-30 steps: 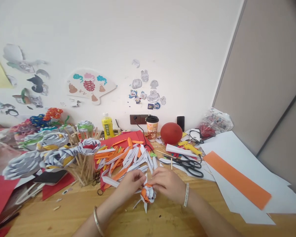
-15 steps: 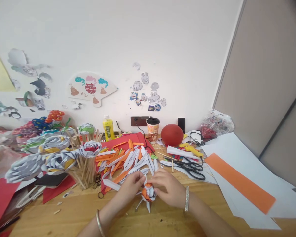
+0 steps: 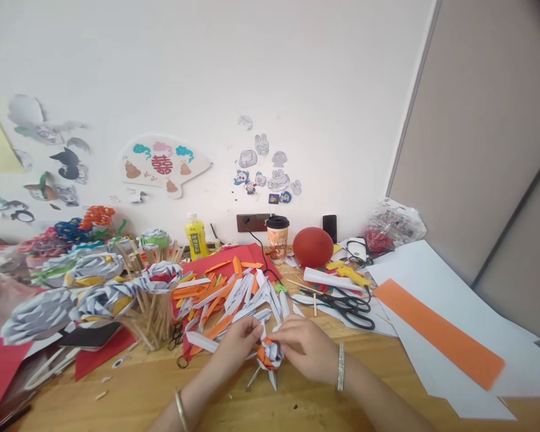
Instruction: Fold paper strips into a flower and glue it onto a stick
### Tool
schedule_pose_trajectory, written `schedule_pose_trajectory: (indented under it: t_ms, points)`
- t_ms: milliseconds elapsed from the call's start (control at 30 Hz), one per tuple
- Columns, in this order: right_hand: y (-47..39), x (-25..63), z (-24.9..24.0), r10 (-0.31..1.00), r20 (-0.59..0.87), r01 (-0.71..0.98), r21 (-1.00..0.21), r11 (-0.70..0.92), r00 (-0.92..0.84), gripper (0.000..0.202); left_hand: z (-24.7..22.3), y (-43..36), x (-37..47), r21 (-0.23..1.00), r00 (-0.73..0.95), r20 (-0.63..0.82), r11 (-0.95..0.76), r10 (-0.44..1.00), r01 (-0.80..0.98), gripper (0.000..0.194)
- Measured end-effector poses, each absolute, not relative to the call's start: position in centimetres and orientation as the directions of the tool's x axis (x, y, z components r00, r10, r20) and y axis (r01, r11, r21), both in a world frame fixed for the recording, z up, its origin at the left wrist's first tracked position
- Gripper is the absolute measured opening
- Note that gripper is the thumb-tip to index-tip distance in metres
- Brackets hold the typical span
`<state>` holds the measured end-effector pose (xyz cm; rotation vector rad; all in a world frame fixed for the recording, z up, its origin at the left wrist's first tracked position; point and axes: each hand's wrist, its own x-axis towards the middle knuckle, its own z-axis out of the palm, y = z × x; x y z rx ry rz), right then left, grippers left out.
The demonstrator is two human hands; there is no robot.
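Observation:
Between my hands, over the front of the wooden table, is a small paper flower (image 3: 270, 354) of folded white and orange strips, with pointed strip ends sticking out below. My left hand (image 3: 240, 340) pinches its upper left side. My right hand (image 3: 306, 347) has its fingers closed on the upper right side, by a white strip end. The fingertips cover part of the flower's top. Just beyond my hands lies a loose pile of folded paper strips (image 3: 229, 294), white and orange.
Black scissors (image 3: 353, 311) and a yellow glue gun (image 3: 353, 276) lie right of the pile. Behind stand a lidded cup (image 3: 278, 240), a red balloon (image 3: 313, 247) and a yellow bottle (image 3: 196, 239). Finished paper flowers (image 3: 103, 297) crowd the left; an orange sheet (image 3: 441, 333) rests on white paper.
Both hands stay on the paper flower, with only slight finger shifts. The flower has turned or tilted a little. The whole view has moved slightly.

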<state>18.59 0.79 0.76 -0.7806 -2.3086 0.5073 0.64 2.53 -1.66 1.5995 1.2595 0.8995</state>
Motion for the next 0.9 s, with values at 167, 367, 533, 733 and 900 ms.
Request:
schedule_pose_trajectory:
  t_ms: [167, 367, 533, 733, 900]
  points:
    - [1.0, 18.5, 0.9, 0.782, 0.425, 0.442, -0.655, 0.613, -0.456, 0.031, -2.4, 2.8, 0.6, 0.950, 0.237, 0.027, -0.098, 0.971, 0.296, 0.044]
    - [1.1, 18.2, 0.4, 0.752, 0.452, 0.400, -0.650, 0.646, -0.479, 0.034, -1.5, 3.1, 0.1, 0.933, 0.167, 0.077, -0.130, 0.983, 0.336, 0.046]
    - [1.0, 18.6, 0.6, 0.700, 0.586, 0.449, -0.539, 0.713, -0.408, 0.032, -1.5, 2.8, 0.2, 0.950, 0.265, 0.057, -0.134, 0.963, 0.283, 0.040]
    - [1.1, 18.0, -0.4, 0.627, 0.560, 0.356, -0.523, 0.774, -0.542, 0.036, -2.3, 2.8, 0.2, 0.948, 0.282, 0.076, -0.157, 0.956, 0.276, 0.040]
    - [1.7, 18.3, -1.0, 0.628, 0.529, 0.448, -0.440, 0.778, -0.570, 0.036, -2.5, 2.9, 0.2, 0.957, 0.290, 0.029, -0.111, 0.956, 0.268, 0.039]
